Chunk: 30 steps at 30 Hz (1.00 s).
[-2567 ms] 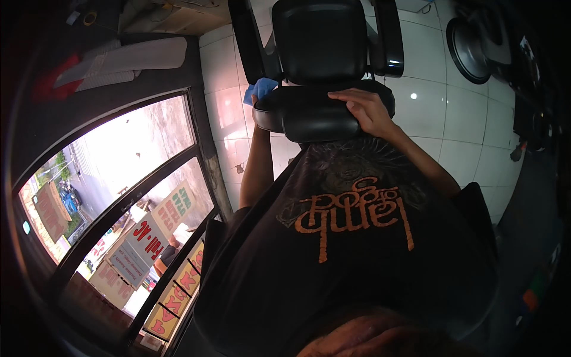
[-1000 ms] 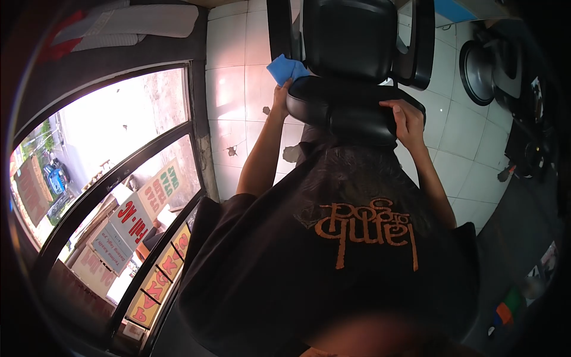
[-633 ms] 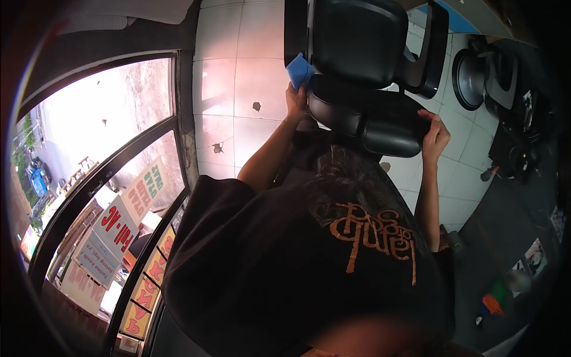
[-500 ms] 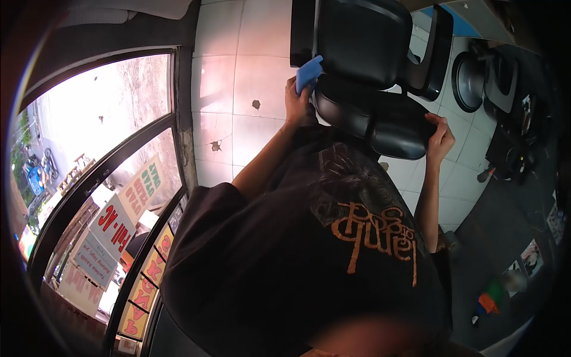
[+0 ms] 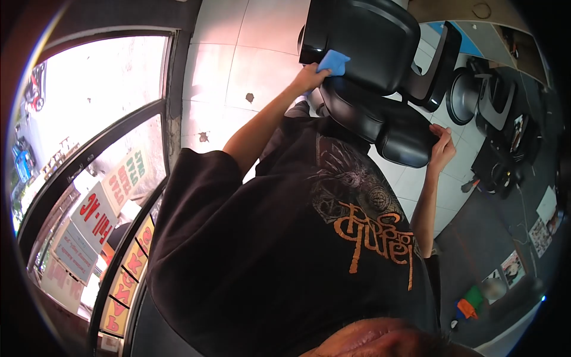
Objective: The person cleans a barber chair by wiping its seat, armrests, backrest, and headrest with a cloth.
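Note:
A black padded salon-style chair [image 5: 372,44] stands in front of me, its cushioned backrest [image 5: 357,107] nearest my body. My left hand [image 5: 310,78] is closed on a folded blue cloth [image 5: 334,62]. That cloth lies against the chair at the left, where the seat area meets the backrest and the armrest [image 5: 312,35]. At the other side, my right hand [image 5: 441,149] has its fingers bent around the right edge of the backrest. Part of its grip is hidden from view.
White floor tiles [image 5: 208,77] with broken spots lie to the left. Glass doors [image 5: 104,77] with hanging signs [image 5: 95,214] stand beside me. Another chair [image 5: 467,98] is at the right, near a dark wall. An orange and green item [image 5: 468,306] shows at lower right.
My left hand has shifted right with the blue cloth, from the chair's left edge onto its surface. The right hand stays at the backrest edge. The whole view has shifted slightly.

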Each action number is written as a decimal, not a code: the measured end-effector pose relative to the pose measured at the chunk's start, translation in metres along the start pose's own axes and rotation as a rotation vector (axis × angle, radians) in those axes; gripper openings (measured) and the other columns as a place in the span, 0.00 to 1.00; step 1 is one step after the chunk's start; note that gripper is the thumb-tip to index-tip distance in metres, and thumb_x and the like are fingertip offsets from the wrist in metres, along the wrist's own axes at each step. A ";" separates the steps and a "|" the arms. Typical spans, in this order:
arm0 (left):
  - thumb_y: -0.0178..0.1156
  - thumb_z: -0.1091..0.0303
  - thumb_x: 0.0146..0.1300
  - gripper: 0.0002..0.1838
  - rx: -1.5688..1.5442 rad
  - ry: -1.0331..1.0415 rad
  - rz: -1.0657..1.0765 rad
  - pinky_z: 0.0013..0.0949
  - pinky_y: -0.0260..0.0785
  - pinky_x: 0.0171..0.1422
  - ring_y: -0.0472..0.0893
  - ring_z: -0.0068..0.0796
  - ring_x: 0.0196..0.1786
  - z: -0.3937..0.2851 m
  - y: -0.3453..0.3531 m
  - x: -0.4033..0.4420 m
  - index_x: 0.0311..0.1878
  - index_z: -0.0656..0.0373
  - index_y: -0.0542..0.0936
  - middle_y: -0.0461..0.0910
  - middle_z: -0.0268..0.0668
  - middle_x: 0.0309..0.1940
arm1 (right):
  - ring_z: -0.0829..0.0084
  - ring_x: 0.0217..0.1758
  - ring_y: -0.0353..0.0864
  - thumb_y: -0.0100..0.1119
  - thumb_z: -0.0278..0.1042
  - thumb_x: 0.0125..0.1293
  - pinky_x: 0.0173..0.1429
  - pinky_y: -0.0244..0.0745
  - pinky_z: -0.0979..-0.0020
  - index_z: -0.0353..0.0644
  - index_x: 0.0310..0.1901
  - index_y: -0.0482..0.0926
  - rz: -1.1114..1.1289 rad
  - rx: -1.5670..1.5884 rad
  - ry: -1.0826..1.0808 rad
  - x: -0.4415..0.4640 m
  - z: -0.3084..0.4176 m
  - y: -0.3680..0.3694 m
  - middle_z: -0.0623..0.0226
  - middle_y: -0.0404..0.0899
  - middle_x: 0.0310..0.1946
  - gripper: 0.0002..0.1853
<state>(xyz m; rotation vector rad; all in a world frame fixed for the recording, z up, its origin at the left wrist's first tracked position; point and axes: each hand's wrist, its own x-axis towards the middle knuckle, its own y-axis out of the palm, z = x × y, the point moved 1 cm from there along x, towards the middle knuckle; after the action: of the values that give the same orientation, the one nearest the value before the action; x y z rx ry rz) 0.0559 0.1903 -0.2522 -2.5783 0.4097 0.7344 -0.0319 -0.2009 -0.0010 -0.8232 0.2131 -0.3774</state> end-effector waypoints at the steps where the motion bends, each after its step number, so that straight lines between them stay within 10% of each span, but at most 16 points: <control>1: 0.60 0.41 0.69 0.35 -0.115 -0.064 -0.011 0.50 0.78 0.59 0.88 0.56 0.52 -0.004 -0.011 -0.013 0.50 0.73 0.85 0.88 0.60 0.46 | 0.65 0.44 0.91 0.44 0.49 0.86 0.57 0.81 0.67 0.25 0.43 0.88 0.000 0.005 -0.006 0.001 -0.004 0.000 0.52 0.91 0.38 0.32; 8: 0.60 0.50 0.69 0.27 0.103 -0.254 -0.351 0.50 0.79 0.54 0.89 0.57 0.48 0.074 -0.073 -0.070 0.50 0.69 0.86 0.88 0.60 0.42 | 0.67 0.41 0.91 0.44 0.48 0.86 0.54 0.82 0.68 0.27 0.42 0.89 0.000 0.000 -0.032 0.002 0.000 0.001 0.54 0.92 0.36 0.31; 17: 0.59 0.55 0.67 0.24 -0.087 -0.195 0.047 0.46 0.80 0.57 0.90 0.46 0.48 0.080 -0.008 -0.020 0.56 0.64 0.86 0.89 0.53 0.46 | 0.67 0.42 0.91 0.45 0.45 0.87 0.54 0.82 0.68 0.25 0.42 0.88 0.016 0.056 -0.040 0.004 -0.008 0.000 0.53 0.91 0.36 0.29; 30: 0.64 0.51 0.66 0.22 0.259 -0.533 -0.289 0.49 0.79 0.64 0.86 0.51 0.60 0.111 0.045 0.018 0.57 0.53 0.85 0.83 0.47 0.59 | 0.68 0.39 0.90 0.46 0.44 0.86 0.51 0.82 0.69 0.26 0.41 0.88 -0.017 -0.055 -0.061 -0.001 0.003 -0.001 0.54 0.91 0.34 0.28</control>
<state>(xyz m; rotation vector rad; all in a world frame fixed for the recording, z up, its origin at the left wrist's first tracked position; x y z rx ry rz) 0.0058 0.2012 -0.3624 -2.0361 -0.0365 1.1260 -0.0324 -0.1990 0.0018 -0.8903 0.1605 -0.3632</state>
